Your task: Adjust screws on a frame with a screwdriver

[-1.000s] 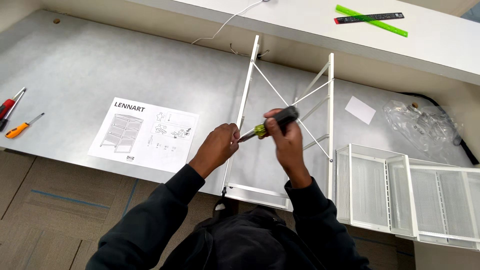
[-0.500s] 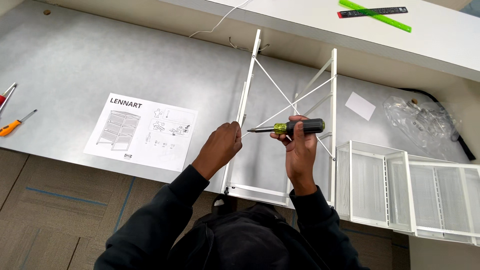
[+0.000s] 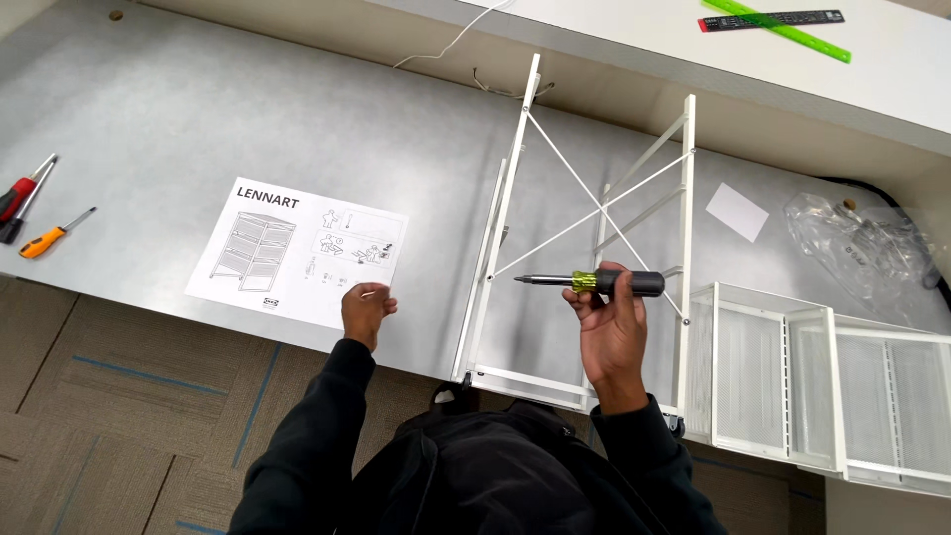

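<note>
One screwdriver point(image 3: 594, 282) lay flat in the right hand point(image 3: 612, 327), its grip closed around the handle, tip pointing left toward the white frame's point(image 3: 495, 238) rail. The left hand point(image 3: 367, 309), fingers loosely curled, holding nothing, touched the paper point(image 3: 297, 253) left of the frame.

Two red-handled screwdrivers point(image 3: 22, 195) and a smaller orange-handled one point(image 3: 54, 235) lie at the far left edge of the grey table point(image 3: 248, 119). On the right, white mesh drawers point(image 3: 822, 381) sit near a crumpled clear plastic bag point(image 3: 857, 248) and a small white card point(image 3: 736, 211). A green ruler point(image 3: 778, 30) rests on the far white shelf point(image 3: 892, 69).
</note>
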